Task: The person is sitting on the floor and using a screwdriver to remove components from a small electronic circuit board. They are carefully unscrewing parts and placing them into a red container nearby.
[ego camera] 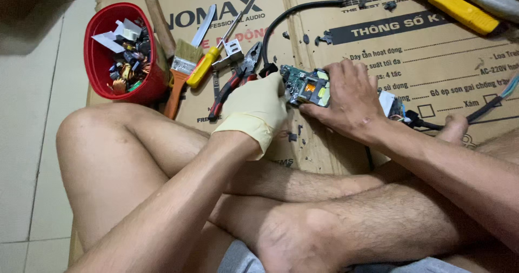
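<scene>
Centrally, just right of the frame's middle, a small green circuit board [307, 85] lies on the flattened cardboard [324, 138], its long axis running roughly left to right with a slight drop toward the right. Orange-wound coil visible near its middle, pale blocks on either side.

Right hand [348, 97], bare, comes in from the right edge and lies over the board's right end; fingers curled down onto it, pinning and partly covering that end. Grip narrow, closed on the board.

Left hand [255, 110], in a cream glove, comes up from the lower left and meets the board's left end. Fingers bunched tight; whether they pinch a tool or the board edge itself cannot be told, since the glove hides the tips.

Key relation: board sits between the 2 hands, touching both; right hand covers more of it, left hand is at the exposed end.

Black cable [281, 19] arcs from the board's left end toward the top of the frame. Red-handled pliers [233, 81] lie just left of the glove; yellow screwdriver [208, 62] and paintbrush [181, 73] further left; red bowl [97, 62] of loose parts at upper left.
</scene>
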